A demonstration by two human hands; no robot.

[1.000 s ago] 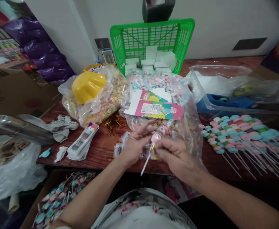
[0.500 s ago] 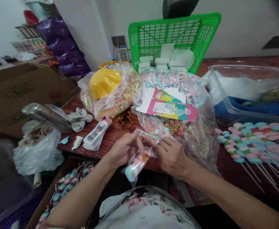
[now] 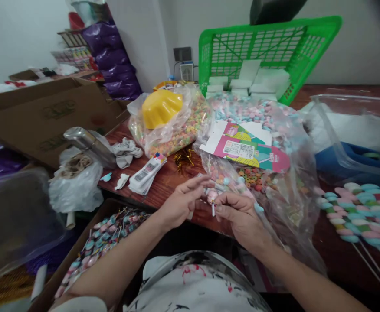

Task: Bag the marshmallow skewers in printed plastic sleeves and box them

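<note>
Near the table's front edge, my right hand [image 3: 238, 212] is closed, its thumb and forefinger pinching a wrapped marshmallow lollipop [image 3: 211, 196] at its neck. The lollipop's short white stick [image 3: 213, 209] points towards me, and clear film covers the pink sweet. My left hand [image 3: 185, 199] is beside it with fingers stretched out, the fingertips close to the wrapper; whether they touch it I cannot tell. Left of that hand lies a stack of printed labels [image 3: 147, 173]. Gold twist ties [image 3: 182, 160] are just beyond.
Bags of ring-shaped sweets [image 3: 167, 145] and marshmallows [image 3: 238, 110] lie behind, under printed cards [image 3: 248, 149]. A green basket [image 3: 206, 56] stands at the back. Unwrapped marshmallow skewers [image 3: 362, 212] are at right. Finished lollipops fill a box [image 3: 63, 264] below left.
The wrapped lollipop has turned from hanging below my hands to lying between them, stick towards me. My left fingers have straightened. The whole view has shifted, with objects now further right.
</note>
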